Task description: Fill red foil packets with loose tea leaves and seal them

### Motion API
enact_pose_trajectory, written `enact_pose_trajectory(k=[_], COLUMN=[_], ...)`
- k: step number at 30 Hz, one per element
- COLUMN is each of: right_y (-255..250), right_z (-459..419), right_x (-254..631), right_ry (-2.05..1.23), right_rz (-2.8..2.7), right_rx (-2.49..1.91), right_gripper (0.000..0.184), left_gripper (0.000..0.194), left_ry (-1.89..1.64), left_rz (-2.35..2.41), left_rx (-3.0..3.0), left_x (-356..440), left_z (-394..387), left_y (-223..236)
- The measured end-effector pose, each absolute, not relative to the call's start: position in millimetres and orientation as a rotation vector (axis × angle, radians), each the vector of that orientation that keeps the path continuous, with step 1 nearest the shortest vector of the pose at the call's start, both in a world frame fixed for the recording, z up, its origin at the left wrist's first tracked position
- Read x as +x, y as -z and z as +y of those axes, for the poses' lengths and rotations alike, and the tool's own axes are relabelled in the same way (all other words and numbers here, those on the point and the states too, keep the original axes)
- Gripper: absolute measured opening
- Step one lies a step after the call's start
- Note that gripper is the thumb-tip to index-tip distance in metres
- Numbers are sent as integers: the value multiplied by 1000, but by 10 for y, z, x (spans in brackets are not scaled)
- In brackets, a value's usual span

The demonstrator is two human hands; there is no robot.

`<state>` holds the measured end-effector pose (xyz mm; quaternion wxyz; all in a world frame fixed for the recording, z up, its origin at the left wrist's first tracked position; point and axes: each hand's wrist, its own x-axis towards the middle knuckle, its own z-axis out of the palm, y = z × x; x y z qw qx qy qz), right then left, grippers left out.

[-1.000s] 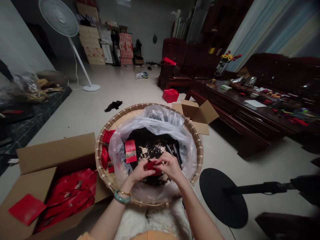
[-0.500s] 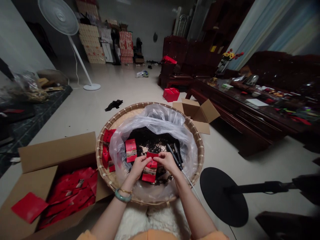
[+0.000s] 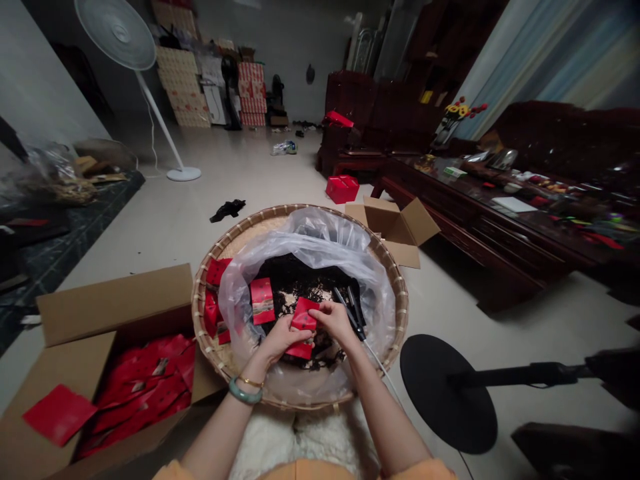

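Note:
Between both hands is a small red packet (image 3: pixel 304 313), held over a clear plastic bag (image 3: pixel 305 243) of dark, dry tea-like shreds (image 3: pixel 300 270). My left hand (image 3: pixel 281 339) grips its left side and lower part, thumb across the front. My right hand (image 3: pixel 333 321) pinches its upper right edge. A second red packet (image 3: pixel 263 301) with a printed picture lies on the shreds to the left. To the right, a black-handled tool (image 3: pixel 354 319) with a pale cord rests by my right hand. The bag sits in a round woven basket (image 3: pixel 400 300).
More red packets (image 3: pixel 213 300) lie at the basket's left side. An open cardboard box (image 3: pixel 115 293) full of red packets stands at left. Another open box (image 3: pixel 405 233) is behind right, near a dark wooden table (image 3: pixel 470 233). A black round stand base (image 3: pixel 447 393) lies on the right floor.
My left hand has shifted its hold lower, its thumb now across the packet. The packet's upper part stands higher and more of its red face shows. My right fingers have moved to its right edge.

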<state>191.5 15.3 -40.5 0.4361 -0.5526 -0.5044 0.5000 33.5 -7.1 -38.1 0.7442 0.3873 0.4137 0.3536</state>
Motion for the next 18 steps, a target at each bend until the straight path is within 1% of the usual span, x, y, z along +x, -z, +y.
enact_pose_trajectory(k=[10,14,18], right_y=[427,375,306], right_z=[137,100,55], right_x=[1919,1910,1907], right_ry=[-1254,-1193,-1141], right_rz=[-1228,-1299,-1354], right_rx=[-1369,-1346,-1280], right_gripper=[35,29,25], left_gripper=[51,51,46], left_ry=[-787,-818,-873], left_rz=[922,969,1131], left_rx=[855,936,1107], left_x=[342,324,307], left_z=[-71,-41,-10], left_y=[405,453,478])
